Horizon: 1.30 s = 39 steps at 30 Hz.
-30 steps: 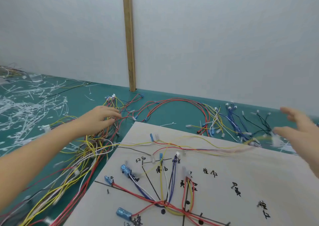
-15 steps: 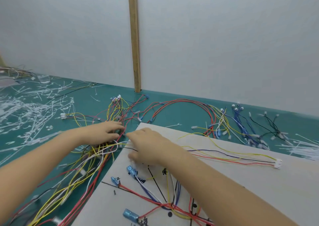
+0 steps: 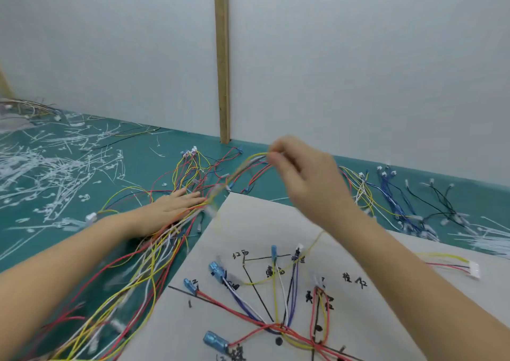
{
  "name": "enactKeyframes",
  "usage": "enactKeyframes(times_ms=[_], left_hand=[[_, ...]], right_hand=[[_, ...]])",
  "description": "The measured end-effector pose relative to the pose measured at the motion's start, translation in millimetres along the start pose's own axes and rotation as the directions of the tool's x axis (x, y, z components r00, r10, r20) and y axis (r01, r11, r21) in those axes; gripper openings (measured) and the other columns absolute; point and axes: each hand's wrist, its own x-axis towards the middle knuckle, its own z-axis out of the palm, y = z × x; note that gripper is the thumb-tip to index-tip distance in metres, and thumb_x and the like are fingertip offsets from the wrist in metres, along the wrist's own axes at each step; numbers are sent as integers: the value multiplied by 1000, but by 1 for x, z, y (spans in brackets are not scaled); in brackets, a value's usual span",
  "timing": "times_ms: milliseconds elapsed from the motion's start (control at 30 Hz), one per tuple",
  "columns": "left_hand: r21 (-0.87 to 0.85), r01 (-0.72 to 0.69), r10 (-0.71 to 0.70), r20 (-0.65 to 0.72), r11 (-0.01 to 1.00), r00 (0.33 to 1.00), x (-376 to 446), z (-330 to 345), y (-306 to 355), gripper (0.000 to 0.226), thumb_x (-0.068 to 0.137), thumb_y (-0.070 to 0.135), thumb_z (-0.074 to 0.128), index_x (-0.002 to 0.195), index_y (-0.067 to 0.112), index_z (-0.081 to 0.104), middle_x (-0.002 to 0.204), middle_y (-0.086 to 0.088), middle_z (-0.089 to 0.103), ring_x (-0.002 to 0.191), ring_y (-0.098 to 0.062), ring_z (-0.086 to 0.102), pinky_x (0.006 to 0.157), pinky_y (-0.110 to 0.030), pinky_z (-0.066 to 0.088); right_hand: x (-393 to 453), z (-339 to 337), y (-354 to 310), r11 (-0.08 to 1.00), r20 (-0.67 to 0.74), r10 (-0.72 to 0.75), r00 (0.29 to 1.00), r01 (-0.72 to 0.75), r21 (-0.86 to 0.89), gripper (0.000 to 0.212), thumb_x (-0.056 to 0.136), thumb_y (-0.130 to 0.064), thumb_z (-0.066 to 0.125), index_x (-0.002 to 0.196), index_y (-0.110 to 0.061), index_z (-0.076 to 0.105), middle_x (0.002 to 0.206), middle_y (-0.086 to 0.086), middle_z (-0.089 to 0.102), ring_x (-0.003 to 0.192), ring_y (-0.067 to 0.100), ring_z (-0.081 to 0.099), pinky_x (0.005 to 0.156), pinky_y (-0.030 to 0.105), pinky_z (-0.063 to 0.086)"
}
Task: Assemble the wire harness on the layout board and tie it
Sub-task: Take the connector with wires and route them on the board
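I take this for a small workshop bench set up for wiring work. A green mat (image 3: 154,151) covers the table, backed by plain white panels (image 3: 110,43) joined at a bare wooden strip (image 3: 222,57). Loose coloured wires (image 3: 154,253) lie in heaps, cut white cable ties (image 3: 41,173) litter the mat, and a pale board (image 3: 248,222) carries hand-drawn black lines and labels with wires laid along them.

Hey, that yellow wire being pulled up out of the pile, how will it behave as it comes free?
Probably floppy: the yellow wire bows in a curve below the right hand pinching it. Likely light, since a fingertip pinch lifts it. It may snag, as it runs into the tangled wire pile under the flat left hand.
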Motion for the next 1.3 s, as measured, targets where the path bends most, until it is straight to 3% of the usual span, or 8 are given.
enactKeyframes(times_ms=[200, 400, 500, 667, 733, 833, 1067, 1300], left_hand=[[-178, -133, 60, -366, 975, 929, -7, -20, 11, 38, 96, 8, 42, 131, 23, 46, 147, 6, 30, 141, -14, 17, 114, -28, 11], [-182, -198, 206, 28, 963, 978, -44, -44, 46, 39, 89, 16, 49, 100, 51, 64, 110, 25, 64, 104, -4, 58, 97, -26, 42], [-228, -190, 194, -7, 955, 981, -45, -41, 54, 33, 89, 11, 58, 85, 43, 67, 91, 18, 70, 89, 2, 63, 84, -18, 47], [-282, -185, 201, 30, 942, 979, -50, -33, 58, 20, 91, 26, 53, 85, 39, 68, 92, 14, 71, 91, 3, 57, 87, -1, 34], [-336, -237, 244, -23, 911, 969, -52, -30, 58, 29, 92, 42, 45, 74, 38, 67, 74, 18, 68, 88, -6, 61, 98, -11, 32], [-479, -287, 185, -248, 830, 951, -55, -33, 53, 48, 67, 70, 57, 58, 23, 62, 53, 4, 53, 52, -10, 47, 55, -18, 39], [-586, -220, 77, -258, 780, 963, -64, -40, 35, 39, 78, 49, 61, 51, 22, 57, 47, 8, 40, 44, -1, 33, 50, -15, 30], [-567, -248, 230, -105, 786, 968, -56, -40, 51, 31, 90, 33, 52, 62, 24, 62, 62, -9, 46, 59, -18, 41, 60, -27, 35]], right_hand=[[-25, -11, 10, 991, 192, 110, 975, -92, -102, 11, 93, -18, 51, 88, -14, 60, 47, -12, 37, 50, 3, 41, 53, 26, 24], [-19, -3, 8, 979, 205, 201, 958, -189, -76, 18, 93, -9, 48, 98, -12, 64, 62, -16, 51, 57, -5, 49, 60, 8, 35], [-19, 1, 7, 976, 216, 217, 952, -207, -68, 17, 91, -13, 52, 97, -14, 67, 60, -20, 48, 57, -9, 48, 59, 5, 34], [-24, 3, 9, 969, 204, 246, 948, -237, -68, 14, 91, -19, 55, 90, -17, 68, 55, -19, 47, 61, -13, 47, 60, 5, 34], [-24, 2, 12, 956, 162, 293, 942, -283, -81, 14, 92, -19, 53, 87, -18, 67, 55, -16, 46, 59, -11, 46, 58, 7, 34], [-26, 3, 18, 935, 168, 349, 922, -331, -123, 15, 92, -22, 52, 86, -20, 66, 54, -15, 45, 54, -5, 44, 54, 11, 33], [-28, -6, 24, 925, 82, 379, 922, -377, -49, 16, 91, -16, 53, 81, -17, 65, 54, -11, 44, 57, -3, 45, 55, 10, 33], [-30, 20, 2, 954, 300, 290, 909, -298, -20, 9, 90, -18, 56, 88, -20, 65, 64, -19, 53, 57, -9, 49, 61, 4, 36]])
